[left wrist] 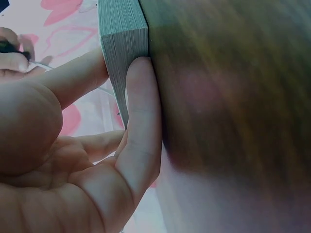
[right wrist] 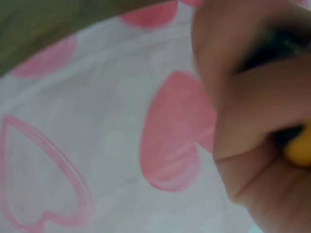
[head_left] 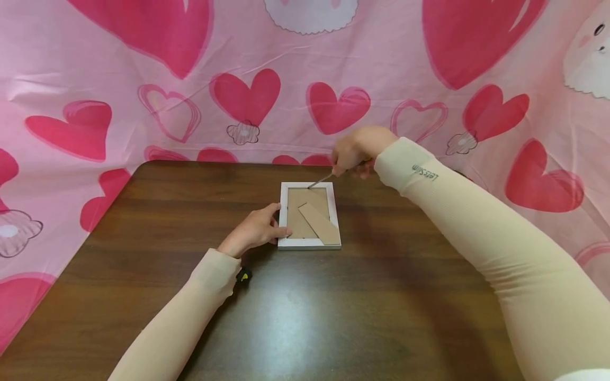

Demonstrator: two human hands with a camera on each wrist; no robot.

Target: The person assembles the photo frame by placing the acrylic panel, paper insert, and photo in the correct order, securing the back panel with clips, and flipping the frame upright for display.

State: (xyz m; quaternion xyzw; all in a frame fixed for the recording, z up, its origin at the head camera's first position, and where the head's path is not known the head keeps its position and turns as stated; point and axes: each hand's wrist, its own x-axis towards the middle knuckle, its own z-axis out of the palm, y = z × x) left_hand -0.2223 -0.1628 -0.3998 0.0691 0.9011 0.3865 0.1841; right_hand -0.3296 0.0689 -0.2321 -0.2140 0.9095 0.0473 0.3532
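Note:
A white picture frame (head_left: 300, 243) lies face down on the table, its brown backing board (head_left: 299, 197) and slanted easel stand (head_left: 320, 225) showing. My left hand (head_left: 254, 228) grips the frame's left edge, thumb on top near the lower left corner; the left wrist view shows fingers along the side of the frame (left wrist: 124, 46). Above the far right corner, my right hand (head_left: 351, 152) holds a screwdriver (head_left: 321, 180), its tip at the backing's top edge. In the right wrist view, curled fingers wrap a black and yellow handle (right wrist: 300, 148), mostly covered and blurred.
The dark wooden table (head_left: 381, 317) reaches back to a pink heart-patterned cloth (head_left: 295, 63) hanging behind it and at the sides. A small black item with a yellow spot (head_left: 244, 276) sits by my left cuff.

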